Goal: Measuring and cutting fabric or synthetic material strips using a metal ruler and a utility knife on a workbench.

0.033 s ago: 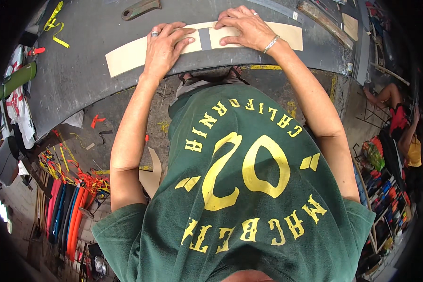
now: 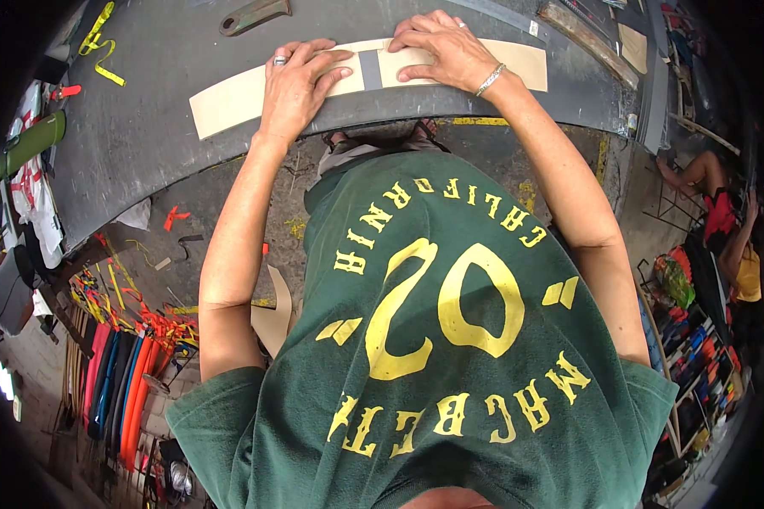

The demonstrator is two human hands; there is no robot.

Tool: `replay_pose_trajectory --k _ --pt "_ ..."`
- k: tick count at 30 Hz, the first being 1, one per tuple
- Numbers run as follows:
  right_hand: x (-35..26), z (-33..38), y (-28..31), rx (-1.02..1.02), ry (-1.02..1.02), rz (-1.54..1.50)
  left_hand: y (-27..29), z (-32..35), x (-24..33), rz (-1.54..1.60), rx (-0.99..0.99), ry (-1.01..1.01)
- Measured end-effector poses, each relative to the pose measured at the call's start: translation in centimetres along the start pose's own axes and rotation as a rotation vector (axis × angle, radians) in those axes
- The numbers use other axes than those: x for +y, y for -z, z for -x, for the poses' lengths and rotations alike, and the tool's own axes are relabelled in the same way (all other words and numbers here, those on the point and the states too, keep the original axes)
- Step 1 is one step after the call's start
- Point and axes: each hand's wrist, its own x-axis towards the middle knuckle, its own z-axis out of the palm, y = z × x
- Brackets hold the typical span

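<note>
While you leaned over the dark grey table (image 2: 144, 127), both your hands were pressed flat on two tan strips laid end to end, grip open, holding nothing. Your left hand (image 2: 295, 85) sat on the left strip (image 2: 229, 102), your right hand (image 2: 440, 49) on the right strip (image 2: 522, 66). A metal tool (image 2: 253, 14) lay at 12 o'clock, yellow ribbon (image 2: 98, 42) at 10.

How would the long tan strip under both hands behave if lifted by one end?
The strip looks thin and lies flat on the grey table, so it would probably sag. It seems light for its length. Flat, it should slide, not roll; the left hand and right hand press it.
</note>
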Motion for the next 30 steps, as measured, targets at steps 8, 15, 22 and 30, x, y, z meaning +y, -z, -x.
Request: replay_pose_trajectory --k 8,15,22,30 --pt "-1.5 -0.1 2.2 -0.12 -0.082 -0.154 0.1 0.1 0.2 0.008 -0.046 0.031" --pt "-1.4 0.2 1.7 -0.089 -0.063 -0.157 -0.3 0.3 0.2 -0.021 0.004 -0.008" --pt "-2.1 0.7 1.0 0.003 0.029 0.113 1.9 0.2 0.3 -0.098 -0.076 -0.155" --pt "-3.3 0.8 1.3 -0.01 0.036 0.2 3.1 -0.6 1.1 -0.173 -0.207 -0.183"
